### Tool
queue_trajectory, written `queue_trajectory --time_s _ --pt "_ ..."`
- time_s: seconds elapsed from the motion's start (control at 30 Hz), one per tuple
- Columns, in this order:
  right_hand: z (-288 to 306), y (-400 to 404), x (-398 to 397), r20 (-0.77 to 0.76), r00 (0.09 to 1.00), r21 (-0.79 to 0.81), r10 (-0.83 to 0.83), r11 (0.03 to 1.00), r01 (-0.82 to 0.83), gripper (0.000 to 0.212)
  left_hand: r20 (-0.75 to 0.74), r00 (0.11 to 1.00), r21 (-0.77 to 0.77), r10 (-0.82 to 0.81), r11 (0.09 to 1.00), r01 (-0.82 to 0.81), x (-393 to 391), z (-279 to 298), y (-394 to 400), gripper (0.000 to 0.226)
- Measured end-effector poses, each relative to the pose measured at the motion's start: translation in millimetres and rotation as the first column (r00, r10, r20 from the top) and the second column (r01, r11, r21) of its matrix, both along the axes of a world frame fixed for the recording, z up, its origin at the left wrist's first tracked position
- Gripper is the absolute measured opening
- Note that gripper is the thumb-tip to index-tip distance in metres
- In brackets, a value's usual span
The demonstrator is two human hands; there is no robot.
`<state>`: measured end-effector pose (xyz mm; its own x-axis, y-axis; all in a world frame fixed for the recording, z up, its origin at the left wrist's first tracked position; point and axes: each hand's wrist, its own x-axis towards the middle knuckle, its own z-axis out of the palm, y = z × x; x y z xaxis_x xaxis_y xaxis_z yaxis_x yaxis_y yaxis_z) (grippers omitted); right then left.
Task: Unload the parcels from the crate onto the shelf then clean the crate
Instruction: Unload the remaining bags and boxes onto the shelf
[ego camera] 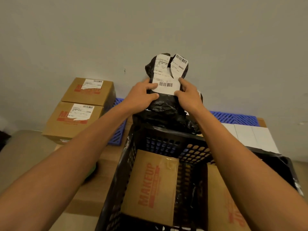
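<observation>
Left hand (141, 95) and right hand (187, 94), both grasping one black plastic-wrapped parcel (166, 104): the fingers of each hand curl round its side edges, the left thumb across the lower left corner of the white shipping label (166, 75), the right thumb at the label's lower right corner. The label is torn down the middle at its upper part and carries barcodes at top right and along the bottom. The parcel stands upright between the two hands, in front of the pale wall (150, 30), above the far rim of the black perforated crate (166, 135); whether its base rests on anything cannot be told.

Just below the hands, more crumpled black wrapping (188, 120) lies against the crate's far rim. Nearer than the hands, inside the crate, a cardboard box printed MAKEUP in red (150, 185) lies flat, and a second cardboard box (225, 205) stands to its right, partly behind the right forearm.

Left of the left hand, two labelled cardboard boxes sit one behind the other, touching: the farther box (88, 90) against the wall, the nearer box (71, 120) in front of it. Both rest on a blue slatted plastic pallet (118, 132), which shows again to the right of the right hand. Nearer than that right stretch lie white flat panels (250, 135)
</observation>
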<state>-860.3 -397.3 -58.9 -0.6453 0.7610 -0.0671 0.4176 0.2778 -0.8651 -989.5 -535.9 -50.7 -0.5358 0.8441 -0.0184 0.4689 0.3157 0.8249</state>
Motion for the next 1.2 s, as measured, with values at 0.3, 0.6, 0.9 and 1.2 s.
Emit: queue_trajectory --time_s 0.3,0.6,0.9,1.2 --pt "-42 9 -17 0.269 0.944 -0.029 0.190 0.982 -0.189 0.071 -0.042 0.999 -0.186 -0.019 0.983 0.011 -25 -58 18 0.051" --pt "-62 10 -24 0.413 0.886 0.004 0.211 0.972 -0.233 0.065 -0.242 0.960 -0.360 -0.145 0.932 0.050 -29 -85 18 0.048" --pt "-55 3 -22 0.593 0.792 0.066 0.148 0.971 -0.231 0.059 -0.341 0.920 -0.428 -0.195 0.903 0.032 -28 -83 17 0.048" --pt "-30 -26 6 0.368 0.928 0.123 0.059 0.986 -0.111 0.052 -0.288 0.955 -0.250 -0.066 0.968 -0.008 -13 -53 -10 0.046"
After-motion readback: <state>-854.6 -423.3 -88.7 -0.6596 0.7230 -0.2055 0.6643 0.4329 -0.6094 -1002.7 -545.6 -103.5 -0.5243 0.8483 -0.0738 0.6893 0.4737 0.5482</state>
